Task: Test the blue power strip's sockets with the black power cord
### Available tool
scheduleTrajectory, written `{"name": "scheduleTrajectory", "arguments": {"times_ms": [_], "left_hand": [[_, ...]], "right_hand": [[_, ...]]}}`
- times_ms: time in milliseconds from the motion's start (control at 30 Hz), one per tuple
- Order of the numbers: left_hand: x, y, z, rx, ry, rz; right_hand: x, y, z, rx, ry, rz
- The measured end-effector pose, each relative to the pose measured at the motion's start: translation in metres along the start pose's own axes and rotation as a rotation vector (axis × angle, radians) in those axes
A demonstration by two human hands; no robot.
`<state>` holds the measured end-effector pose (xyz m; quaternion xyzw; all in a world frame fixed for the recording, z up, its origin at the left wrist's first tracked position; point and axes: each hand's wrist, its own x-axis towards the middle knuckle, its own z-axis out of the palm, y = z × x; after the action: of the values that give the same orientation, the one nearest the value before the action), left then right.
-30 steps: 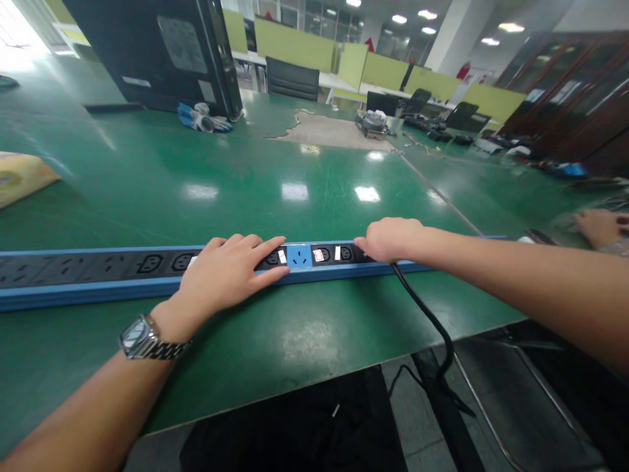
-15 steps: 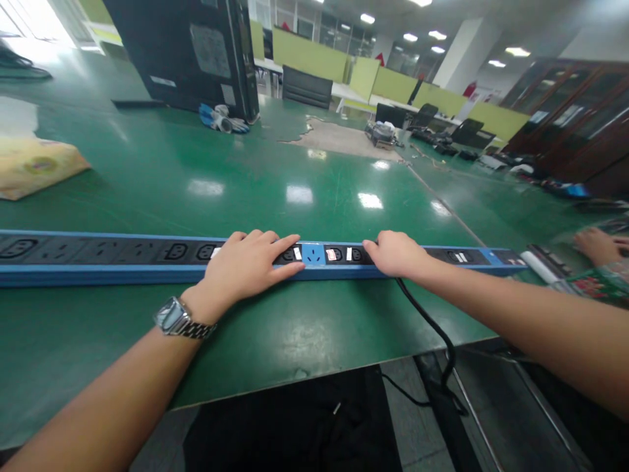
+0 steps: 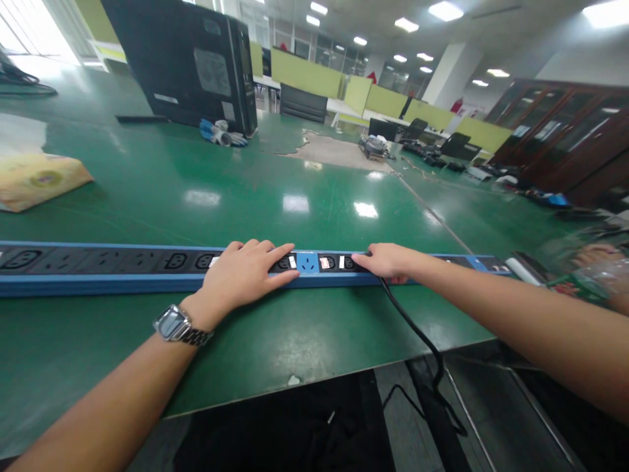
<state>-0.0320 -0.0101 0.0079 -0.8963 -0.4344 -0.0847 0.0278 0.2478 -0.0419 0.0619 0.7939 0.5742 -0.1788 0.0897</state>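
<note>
A long blue power strip [image 3: 147, 283] with black sockets lies across the green table in front of me. My left hand [image 3: 240, 276], a watch on its wrist, rests on the strip with fingers spread, left of the blue socket [image 3: 307, 263]. Farther right, my right hand [image 3: 386, 261] is closed at the strip's sockets. A black power cord [image 3: 415, 319] runs out from under it and down over the table edge. The cord's plug end is hidden by my fingers, so how it sits in the socket cannot be seen.
A black computer case [image 3: 196, 72] stands at the back left, blue-grey gloves [image 3: 221, 133] by its foot. A yellow tissue pack [image 3: 44, 181] lies at the left. Another person's hand [image 3: 597, 255] is at the far right. The table's front edge [image 3: 314, 387] is close to me.
The view has shifted a little, so the strip appears slightly lower. My right hand stays at the same sockets, its wrist slightly turned. The left hand keeps its place.
</note>
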Motion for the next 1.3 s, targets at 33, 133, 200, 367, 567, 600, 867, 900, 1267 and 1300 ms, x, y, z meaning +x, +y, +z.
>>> {"name": "scheduleTrajectory", "arguments": {"times_ms": [33,133,200,367,567,600,867,900,1267,1300], "left_hand": [[-0.002,0.003,-0.002,-0.024,0.046,-0.017],[-0.006,0.03,-0.01,-0.189,0.242,-0.092],[-0.004,0.063,-0.015,-0.39,0.245,-0.09],[0.025,0.134,-0.008,-0.743,-0.035,-0.078],[0.04,0.146,0.017,-1.234,-0.375,-0.254],[0.041,0.148,0.019,-1.367,-0.442,-0.318],[0.062,0.177,0.011,-1.89,-0.367,-0.611],[0.063,0.179,0.01,-1.895,-0.337,-0.624],[0.059,0.192,0.022,-1.839,-0.072,-0.617],[0.059,0.193,0.022,-1.852,-0.057,-0.611]], "right_hand": [[0.005,0.008,-0.007,0.063,0.006,-0.031],[0.024,0.034,-0.021,0.231,0.362,-0.099],[0.035,0.041,-0.019,0.313,0.539,-0.074],[0.043,0.004,0.005,0.31,0.463,-0.255],[0.038,-0.03,0.022,0.012,0.304,-0.152],[0.038,-0.03,0.022,-0.002,0.326,-0.133],[0.052,0.02,0.019,0.466,0.255,-0.167],[0.052,0.028,0.021,0.41,0.299,-0.155],[0.05,0.042,0.034,-0.043,0.378,-0.111],[0.049,0.042,0.034,-0.045,0.382,-0.106]]}}
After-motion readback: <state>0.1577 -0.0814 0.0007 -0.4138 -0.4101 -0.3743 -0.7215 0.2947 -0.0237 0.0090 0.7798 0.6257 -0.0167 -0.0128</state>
